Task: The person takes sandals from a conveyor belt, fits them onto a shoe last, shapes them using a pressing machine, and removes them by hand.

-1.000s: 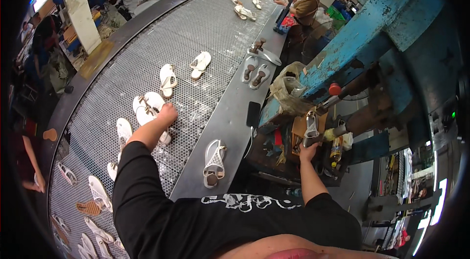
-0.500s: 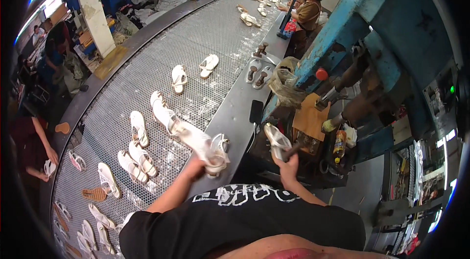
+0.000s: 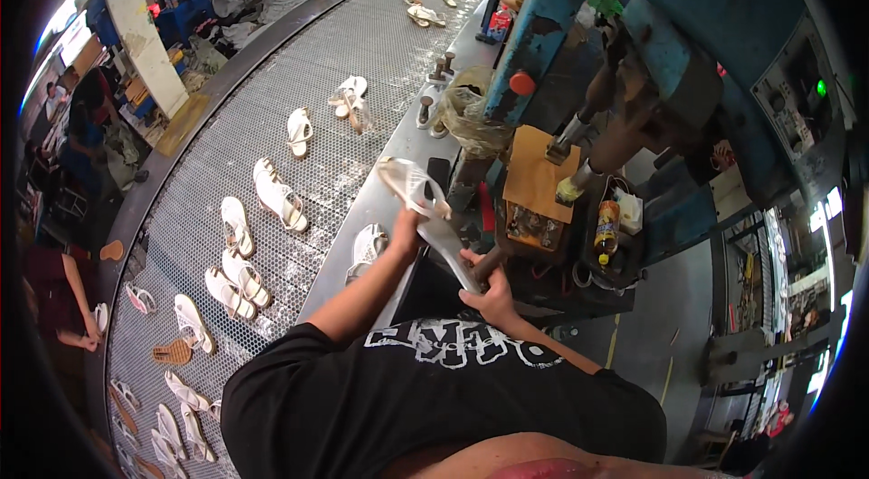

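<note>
My left hand point(image 3: 407, 233) is closed on a white strappy sandal point(image 3: 405, 182), held above the metal ledge. Closely below that sandal is a grey sole-shaped plate point(image 3: 444, 244) with a brown post point(image 3: 490, 262). The fingers of my right hand point(image 3: 494, 300) are wrapped round the plate's lower end, by the post. Whether sandal and plate touch, I cannot tell. Another white sandal point(image 3: 367, 248) rests on the ledge, left of my left forearm. Beyond, on the mesh, a white sandal point(image 3: 353, 85) lies with a blurred beige shape point(image 3: 359, 115) over it.
Several white sandals point(image 3: 237, 224) lie along the mesh conveyor point(image 3: 362, 35). On the right stands a blue machine point(image 3: 534, 53) with a brown board point(image 3: 534, 167) and a bottle point(image 3: 607, 230). Brown-posted pieces point(image 3: 425, 108) and a phone point(image 3: 438, 173) lie on the ledge. Co-workers' hands point(image 3: 90, 334) show left.
My left hand has moved up and right, now with a sandal near the plate. The sandal that was at my right hand is off it. A blurred shape has appeared farther up the conveyor.
</note>
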`<move>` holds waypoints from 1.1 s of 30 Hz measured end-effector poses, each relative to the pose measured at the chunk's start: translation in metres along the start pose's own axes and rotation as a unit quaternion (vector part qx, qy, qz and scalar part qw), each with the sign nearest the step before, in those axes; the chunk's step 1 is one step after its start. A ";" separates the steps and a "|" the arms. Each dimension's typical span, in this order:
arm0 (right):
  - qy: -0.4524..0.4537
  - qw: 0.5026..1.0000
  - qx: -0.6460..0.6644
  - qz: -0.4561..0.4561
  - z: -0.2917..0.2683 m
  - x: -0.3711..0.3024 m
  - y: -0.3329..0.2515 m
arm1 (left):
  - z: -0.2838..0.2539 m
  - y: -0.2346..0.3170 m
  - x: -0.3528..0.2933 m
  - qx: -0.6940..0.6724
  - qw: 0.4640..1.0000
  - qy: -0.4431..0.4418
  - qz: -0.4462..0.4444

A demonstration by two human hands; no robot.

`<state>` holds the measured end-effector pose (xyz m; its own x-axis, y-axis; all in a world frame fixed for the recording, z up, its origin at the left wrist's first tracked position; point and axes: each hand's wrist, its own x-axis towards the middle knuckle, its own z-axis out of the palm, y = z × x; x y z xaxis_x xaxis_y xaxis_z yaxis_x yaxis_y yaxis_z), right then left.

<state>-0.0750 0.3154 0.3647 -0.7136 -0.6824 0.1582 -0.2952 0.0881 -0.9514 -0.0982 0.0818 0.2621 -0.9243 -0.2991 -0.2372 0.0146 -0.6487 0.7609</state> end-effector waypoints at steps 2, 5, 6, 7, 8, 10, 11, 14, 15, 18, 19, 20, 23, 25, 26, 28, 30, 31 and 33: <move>0.040 0.998 -0.030 0.047 -0.013 -0.007 0.003 | 0.064 -0.001 -0.030 0.082 0.995 -0.003 0.063; 0.112 0.992 -0.039 0.029 -0.031 -0.019 0.039 | 0.100 -0.043 -0.044 0.176 0.971 -0.139 0.081; 0.148 0.984 -0.096 0.009 -0.036 -0.030 0.061 | 0.114 -0.061 -0.054 0.164 0.965 -0.171 0.113; 0.180 0.977 -0.113 0.014 -0.040 -0.035 0.070 | 0.113 -0.073 -0.054 0.183 0.954 -0.222 0.087; 0.189 0.981 -0.038 0.036 -0.043 -0.030 0.059 | 0.107 -0.082 -0.049 0.187 0.944 -0.267 0.056; 0.229 0.971 -0.066 0.027 -0.053 -0.032 0.057 | 0.117 -0.056 -0.050 0.139 0.926 -0.310 -0.163; 0.244 0.966 -0.083 0.007 -0.059 -0.025 0.053 | 0.126 -0.033 -0.049 0.214 0.902 -0.352 -0.127; 0.315 0.937 -0.145 -0.036 -0.075 0.004 0.073 | 0.100 -0.016 -0.025 0.334 0.904 -0.266 -0.031; 0.338 0.925 -0.173 -0.003 -0.083 0.012 0.096 | 0.080 -0.010 -0.015 0.355 0.909 -0.217 -0.015; 0.342 0.902 -0.243 0.102 -0.101 0.042 0.153 | -0.029 0.012 0.020 0.516 0.849 -0.059 0.098; 0.345 0.895 -0.260 0.109 -0.107 0.054 0.159 | -0.065 0.027 0.022 0.592 0.800 -0.003 0.098; 0.345 0.890 -0.277 0.111 -0.110 0.068 0.165 | -0.105 0.041 0.021 0.669 0.731 0.020 0.134; 0.320 0.877 -0.329 0.144 -0.146 0.092 0.213 | -0.168 0.092 0.024 0.876 0.482 -0.015 0.000; 0.329 0.851 -0.367 0.180 -0.141 0.097 0.190 | -0.223 0.102 0.010 0.933 0.360 -0.017 -0.003; 0.347 0.849 -0.368 0.154 -0.135 0.098 0.180 | -0.266 0.106 0.001 0.928 0.372 -0.021 0.023; 0.409 0.839 -0.354 0.055 -0.119 0.077 0.156 | -0.276 0.102 0.006 0.946 0.319 -0.039 0.045; 0.399 0.886 -0.236 0.010 -0.055 0.060 0.102 | -0.308 0.095 0.006 0.940 0.312 -0.037 0.135; 0.351 0.890 -0.292 -0.015 -0.033 0.040 0.103 | -0.304 0.095 0.014 0.939 0.321 -0.055 0.113; 0.109 0.977 -0.175 0.045 0.034 0.018 0.085 | -0.296 0.107 0.028 0.934 0.328 -0.114 0.085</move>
<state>-0.0918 0.2858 0.2776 -0.8537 -0.4935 0.1663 -0.3970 0.4102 -0.8210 -0.0095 -0.2025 0.1583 -0.9781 -0.0220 -0.2067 0.0104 0.9880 -0.1543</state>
